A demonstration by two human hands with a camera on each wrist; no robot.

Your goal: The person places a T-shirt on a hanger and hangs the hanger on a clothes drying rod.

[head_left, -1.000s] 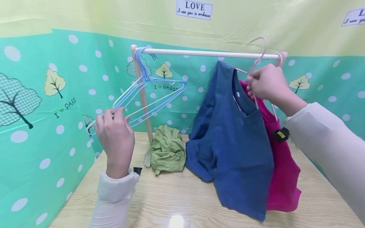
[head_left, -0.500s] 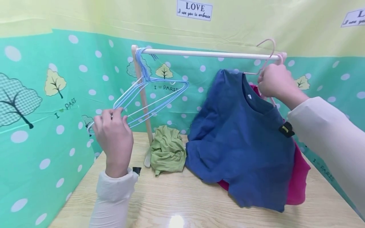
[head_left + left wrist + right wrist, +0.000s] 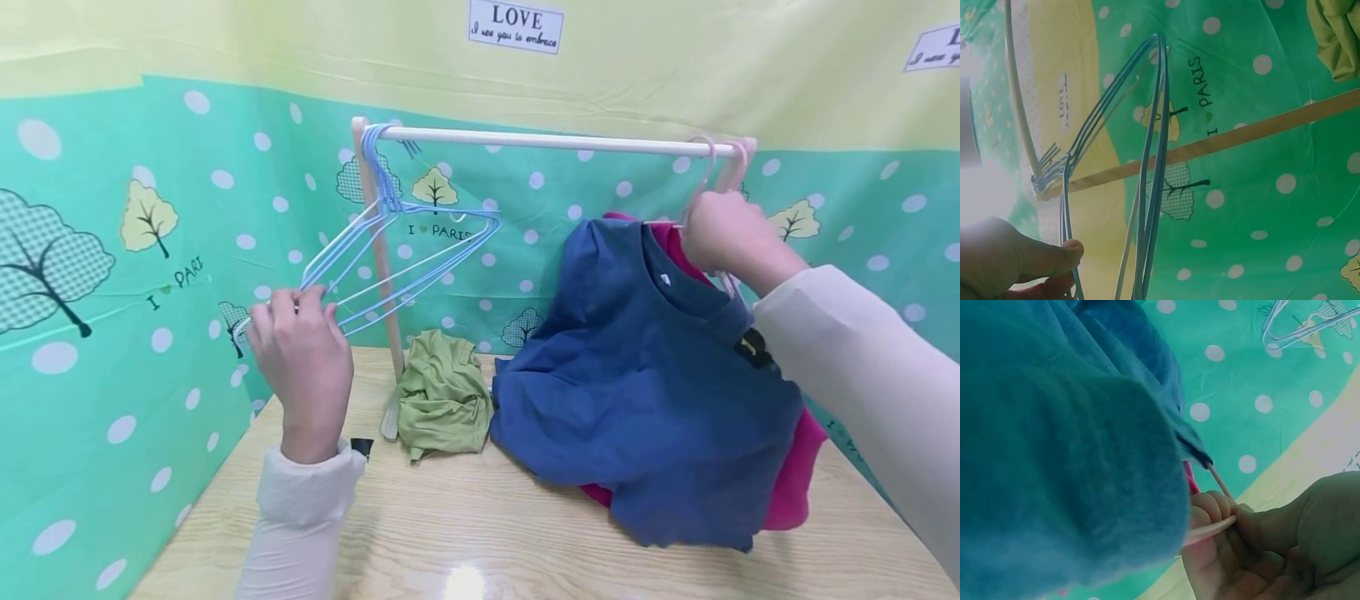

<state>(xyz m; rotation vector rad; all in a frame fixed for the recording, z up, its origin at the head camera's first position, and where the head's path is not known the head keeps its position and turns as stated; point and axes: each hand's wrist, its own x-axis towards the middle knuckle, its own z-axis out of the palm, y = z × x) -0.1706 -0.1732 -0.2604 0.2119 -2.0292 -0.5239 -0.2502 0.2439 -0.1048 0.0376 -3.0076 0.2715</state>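
Note:
My right hand (image 3: pixel 731 233) grips a pink hanger (image 3: pixel 705 171) just under its hook, which is at the rack's rail (image 3: pixel 555 142) near the right end. From that hanger a dark blue top (image 3: pixel 660 400) hangs, partly bunched. Behind it a magenta garment (image 3: pixel 795 475) hangs on another pink hanger (image 3: pixel 742 154), mostly hidden. In the right wrist view, thumb and curled fingers pinch the hanger beside the blue cloth (image 3: pixel 1072 475). At the left, my left hand (image 3: pixel 303 358) holds the lower corner of several blue hangers (image 3: pixel 390 212) hooked on the rail; the left wrist view shows its thumb (image 3: pixel 1054 259) against the wires.
A crumpled green garment (image 3: pixel 442 400) lies on the wooden table (image 3: pixel 450 517) by the rack's left post (image 3: pixel 382 275). Patterned cloth (image 3: pixel 172 333) forms walls behind and at the left. A small black object (image 3: pixel 362 447) shows beside the left cuff.
My right hand has moved right and lowered the pink hanger with the blue top, its hook coming down to the rail. The blue top now covers more of the magenta garment. My left hand stays put.

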